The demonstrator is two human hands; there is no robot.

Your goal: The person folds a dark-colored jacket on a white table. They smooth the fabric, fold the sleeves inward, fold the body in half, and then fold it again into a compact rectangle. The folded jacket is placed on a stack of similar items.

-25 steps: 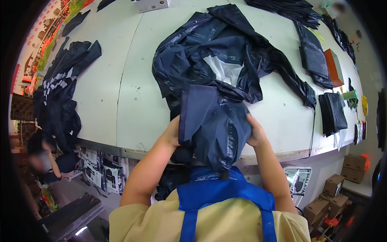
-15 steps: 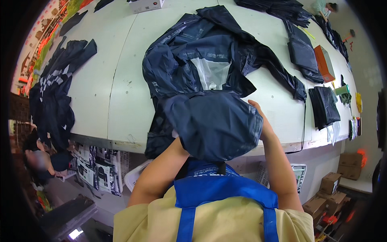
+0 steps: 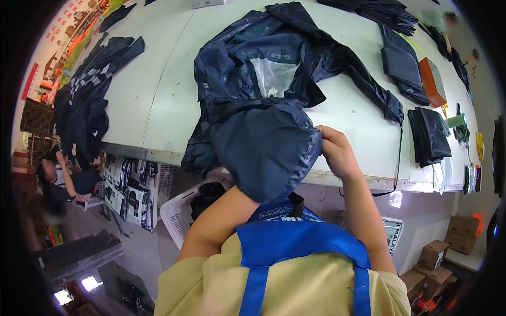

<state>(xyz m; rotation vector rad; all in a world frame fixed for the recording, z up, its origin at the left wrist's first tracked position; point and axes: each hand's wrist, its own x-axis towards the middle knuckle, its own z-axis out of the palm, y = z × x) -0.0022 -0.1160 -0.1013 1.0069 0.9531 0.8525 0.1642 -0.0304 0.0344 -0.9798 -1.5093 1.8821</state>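
Saw the jacket (image 3: 258, 147) spread across the pale table (image 3: 350, 137), with its rounded near part hanging over the front edge. Found its rim (image 3: 304, 160) pinched between thumb and fingers of the right hand (image 3: 339, 150); could not tell the left hand's grip, hidden under the cloth. Judged it light and limp — apt to sag or crumple wherever unsupported, and probably slippery, given the coated sheen. Seemed hardly fragile, though best held by the seamed rim, at two spread points, rather than by the loose middle. Noted thin, dark blue, faintly glossy cloth, creased in the sleeve (image 3: 363, 81), smoother over the bulging near part. Made out pale, streaky marks along the rim — and a whitish, sheer-looking patch (image 3: 274, 78), roughly four-sided, set in the body.
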